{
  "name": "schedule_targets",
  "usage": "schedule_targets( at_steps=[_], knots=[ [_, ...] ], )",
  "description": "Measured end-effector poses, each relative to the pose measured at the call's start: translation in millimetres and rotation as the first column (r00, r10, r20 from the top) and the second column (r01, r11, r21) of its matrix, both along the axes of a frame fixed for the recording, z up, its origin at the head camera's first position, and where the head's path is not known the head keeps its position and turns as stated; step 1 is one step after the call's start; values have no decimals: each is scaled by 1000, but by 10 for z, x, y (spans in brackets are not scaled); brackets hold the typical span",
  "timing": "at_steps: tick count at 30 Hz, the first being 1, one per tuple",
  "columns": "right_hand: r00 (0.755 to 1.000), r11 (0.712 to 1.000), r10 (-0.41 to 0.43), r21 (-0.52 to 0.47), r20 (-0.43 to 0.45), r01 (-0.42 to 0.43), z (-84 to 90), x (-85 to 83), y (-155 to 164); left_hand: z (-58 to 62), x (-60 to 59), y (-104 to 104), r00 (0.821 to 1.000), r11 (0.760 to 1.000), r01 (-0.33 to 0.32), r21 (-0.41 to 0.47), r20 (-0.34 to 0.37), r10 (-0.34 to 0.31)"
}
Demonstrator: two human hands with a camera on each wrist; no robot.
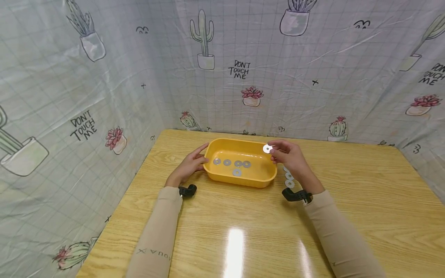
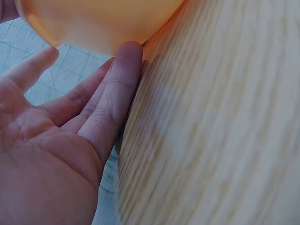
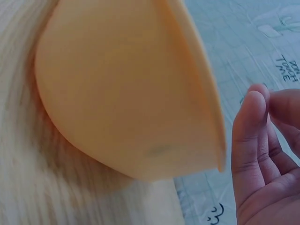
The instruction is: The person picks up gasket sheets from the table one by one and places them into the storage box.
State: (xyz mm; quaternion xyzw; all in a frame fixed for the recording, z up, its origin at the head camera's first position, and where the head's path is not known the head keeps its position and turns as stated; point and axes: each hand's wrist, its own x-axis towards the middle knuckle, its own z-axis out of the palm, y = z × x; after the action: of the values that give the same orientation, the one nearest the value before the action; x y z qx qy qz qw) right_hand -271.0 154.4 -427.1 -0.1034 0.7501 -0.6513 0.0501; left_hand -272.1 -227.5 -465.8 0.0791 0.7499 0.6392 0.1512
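Observation:
A yellow plastic tray (image 1: 240, 181) stands on the table, several flat metal washers (image 1: 237, 172) lying inside it. My left hand (image 1: 189, 166) rests at the tray's left end; in the left wrist view its fingers (image 2: 115, 89) are fairly straight against the outer wall. Over the tray's right end, my right hand (image 1: 288, 156) pinches one washer (image 1: 267, 148) between thumb and fingertips. The right wrist view shows those fingertips (image 3: 251, 110) together beyond the rim, the washer itself hidden there.
More washers (image 1: 289, 179) lie on the wooden table (image 1: 347, 185) just right of the tray, partly covered by my right hand. A cactus-print cloth (image 1: 222, 100) hangs behind the table and along its left side.

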Motion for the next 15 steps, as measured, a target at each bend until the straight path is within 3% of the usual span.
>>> schedule_targets(
  at_steps=[15],
  knots=[
    [999,999,-49,-16,15,49,-9,77,-242,-9,-2,-19,1000,1000,3,5,3,-3]
  ],
)
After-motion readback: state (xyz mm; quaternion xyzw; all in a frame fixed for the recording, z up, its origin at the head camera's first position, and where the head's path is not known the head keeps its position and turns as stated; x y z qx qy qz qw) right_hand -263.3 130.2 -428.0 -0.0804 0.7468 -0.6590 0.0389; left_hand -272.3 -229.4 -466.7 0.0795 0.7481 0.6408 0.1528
